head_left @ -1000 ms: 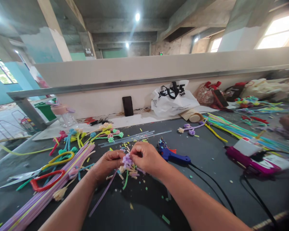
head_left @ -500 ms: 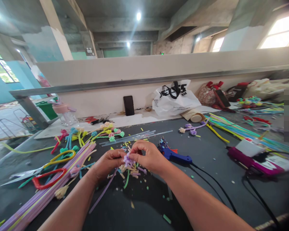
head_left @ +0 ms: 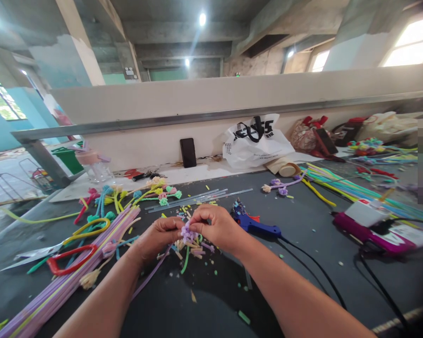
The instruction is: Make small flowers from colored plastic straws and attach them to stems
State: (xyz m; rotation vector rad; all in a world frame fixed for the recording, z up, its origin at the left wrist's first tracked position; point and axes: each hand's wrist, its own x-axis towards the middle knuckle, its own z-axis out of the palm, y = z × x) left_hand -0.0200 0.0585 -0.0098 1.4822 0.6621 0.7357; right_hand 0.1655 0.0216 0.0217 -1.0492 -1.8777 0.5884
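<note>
Between my two hands is a small lilac pipe-cleaner flower (head_left: 188, 233), pinched by the fingers of both. My left hand (head_left: 164, 234) grips it from the left, and a lilac stem (head_left: 152, 277) trails below that hand toward my forearm. From the right, my right hand (head_left: 215, 227) closes thumb and forefinger on the petals. Beneath the flower lies a heap of short cut pipe-cleaner pieces (head_left: 197, 251) in several colours. To the right of my right hand rests a blue glue gun (head_left: 259, 227) with a black cord. Clear glue sticks (head_left: 200, 199) lie beyond the hands.
Scissors with red and yellow handles (head_left: 72, 260) lie at left beside a bundle of lilac pipe cleaners (head_left: 81, 272). Finished flowers (head_left: 158, 190) sit behind. A phone (head_left: 188, 152) leans on the partition, near a white bag (head_left: 257, 145). A purple power strip (head_left: 373, 234) is at right.
Both hands keep their pinch on the lilac flower, which has turned only slightly. The trailing stem's lower end has shifted behind my left forearm.
</note>
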